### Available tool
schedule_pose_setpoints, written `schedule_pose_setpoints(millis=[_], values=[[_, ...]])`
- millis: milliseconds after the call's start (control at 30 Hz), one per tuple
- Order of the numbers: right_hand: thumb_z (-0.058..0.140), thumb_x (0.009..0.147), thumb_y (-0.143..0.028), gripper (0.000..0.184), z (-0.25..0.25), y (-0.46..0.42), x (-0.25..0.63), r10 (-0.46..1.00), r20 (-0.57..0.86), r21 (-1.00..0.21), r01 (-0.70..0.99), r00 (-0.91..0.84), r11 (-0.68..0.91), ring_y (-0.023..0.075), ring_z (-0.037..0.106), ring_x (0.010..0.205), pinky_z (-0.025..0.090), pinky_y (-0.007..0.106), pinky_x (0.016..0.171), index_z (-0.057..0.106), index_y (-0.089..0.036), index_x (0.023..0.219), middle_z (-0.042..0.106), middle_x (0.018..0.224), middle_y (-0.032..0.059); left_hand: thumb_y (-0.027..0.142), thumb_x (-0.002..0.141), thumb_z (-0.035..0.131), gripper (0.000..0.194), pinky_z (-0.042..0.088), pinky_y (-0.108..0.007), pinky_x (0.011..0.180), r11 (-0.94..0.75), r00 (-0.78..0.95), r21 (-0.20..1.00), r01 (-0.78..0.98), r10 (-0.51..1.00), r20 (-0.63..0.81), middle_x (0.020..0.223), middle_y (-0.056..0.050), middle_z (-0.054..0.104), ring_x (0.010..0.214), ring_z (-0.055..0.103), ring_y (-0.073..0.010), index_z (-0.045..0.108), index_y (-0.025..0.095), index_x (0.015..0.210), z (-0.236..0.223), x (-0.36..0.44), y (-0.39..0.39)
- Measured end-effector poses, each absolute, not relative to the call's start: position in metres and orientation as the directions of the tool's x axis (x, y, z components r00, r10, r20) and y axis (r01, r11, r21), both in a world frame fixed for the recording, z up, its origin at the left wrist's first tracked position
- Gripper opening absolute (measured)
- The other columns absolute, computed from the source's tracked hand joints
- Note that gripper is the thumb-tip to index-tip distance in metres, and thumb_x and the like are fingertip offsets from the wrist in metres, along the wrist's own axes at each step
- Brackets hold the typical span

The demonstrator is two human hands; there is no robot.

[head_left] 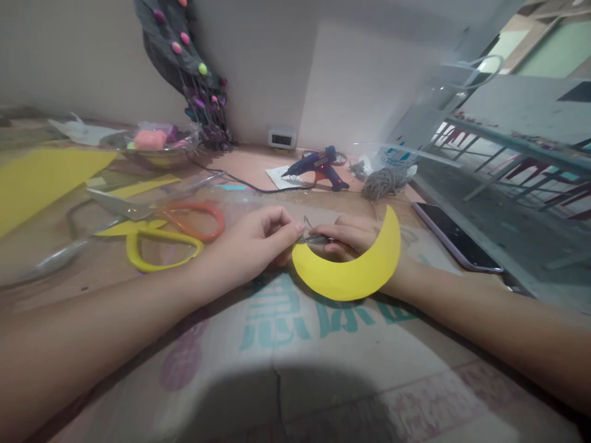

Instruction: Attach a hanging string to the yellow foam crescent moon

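A yellow paper crescent (341, 284) is held upright over the table, its left tip at the fingers of my left hand (263, 240). That hand is closed in a pinch, thumb against forefinger. Behind the crescent, my right hand (353, 234) is closed with bent fingers, partly hidden by the paper. Between both hands runs a thin grey strand (315, 239), which looks like yarn, pinched by the right fingertips close to the crescent's left tip. A small loop of it sticks up. How it meets the paper cannot be made out.
Orange-handled scissors (196, 221) and a yellow handle (164, 251) lie left, near yellow paper (50, 178). Behind are a glue gun (318, 167), grey yarn (388, 181), a digital clock (282, 138) and a bowl (157, 159). A phone (455, 237) lies right.
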State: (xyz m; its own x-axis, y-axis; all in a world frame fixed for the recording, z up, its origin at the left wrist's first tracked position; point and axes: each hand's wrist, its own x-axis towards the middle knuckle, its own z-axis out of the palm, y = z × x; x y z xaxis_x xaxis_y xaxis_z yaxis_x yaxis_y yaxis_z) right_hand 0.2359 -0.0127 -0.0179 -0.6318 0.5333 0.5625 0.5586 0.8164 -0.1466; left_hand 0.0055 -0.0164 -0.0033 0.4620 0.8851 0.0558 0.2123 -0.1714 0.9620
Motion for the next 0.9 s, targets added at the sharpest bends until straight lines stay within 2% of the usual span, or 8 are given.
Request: schedule_pose_setpoints(millis=[400, 600, 767, 900], values=[[0.050, 0.099, -0.035, 0.025, -0.0185, -0.0128, 0.2366, 0.465, 0.600, -0.049, 0.549, -0.651, 0.834, 0.0120, 0.056, 0.064, 0.036, 0.026, 0.057, 0.066, -0.018, 0.108, 0.064, 0.076, 0.0016, 0.041, 0.093, 0.052, 0.027, 0.033, -0.019, 0.045, -0.124, 0.492, 0.977, 0.175, 0.871, 0.022, 0.056, 0.005, 0.051, 0.049, 0.046, -0.0077, 0.052, 0.018, 0.079, -0.0051, 0.0060, -0.0138], [0.044, 0.100, -0.040, 0.030, -0.0200, -0.0112, 0.2374, 0.464, 0.617, -0.075, 0.540, -0.636, 0.838, 0.0131, 0.058, 0.066, 0.042, 0.027, 0.061, 0.066, -0.021, 0.110, 0.067, 0.082, 0.0031, 0.040, 0.092, 0.053, 0.027, 0.034, -0.018, 0.046, -0.124, 0.487, 0.982, 0.142, 0.872, 0.040, 0.056, 0.005, 0.050, 0.049, 0.046, -0.0075, 0.050, 0.018, 0.077, -0.0049, 0.0061, -0.0142], [0.044, 0.100, -0.040, 0.033, -0.0185, -0.0136, 0.2365, 0.480, 0.613, -0.062, 0.568, -0.627, 0.821, 0.0131, 0.056, 0.062, 0.040, 0.027, 0.056, 0.068, -0.019, 0.108, 0.065, 0.074, 0.0023, 0.041, 0.092, 0.053, 0.027, 0.033, -0.019, 0.046, -0.123, 0.489, 0.981, 0.147, 0.872, 0.036, 0.058, 0.004, 0.051, 0.049, 0.047, -0.0079, 0.051, 0.018, 0.078, -0.0047, 0.0061, -0.0143], [0.043, 0.100, -0.041, 0.033, -0.0186, -0.0140, 0.2361, 0.505, 0.594, -0.082, 0.577, -0.626, 0.812, 0.0129, 0.057, 0.064, 0.041, 0.026, 0.058, 0.067, -0.020, 0.109, 0.066, 0.077, 0.0028, 0.041, 0.091, 0.054, 0.026, 0.034, -0.019, 0.046, -0.118, 0.485, 0.982, 0.151, 0.874, 0.031, 0.058, 0.004, 0.051, 0.049, 0.047, -0.0081, 0.051, 0.018, 0.078, -0.0051, 0.0060, -0.0140]])
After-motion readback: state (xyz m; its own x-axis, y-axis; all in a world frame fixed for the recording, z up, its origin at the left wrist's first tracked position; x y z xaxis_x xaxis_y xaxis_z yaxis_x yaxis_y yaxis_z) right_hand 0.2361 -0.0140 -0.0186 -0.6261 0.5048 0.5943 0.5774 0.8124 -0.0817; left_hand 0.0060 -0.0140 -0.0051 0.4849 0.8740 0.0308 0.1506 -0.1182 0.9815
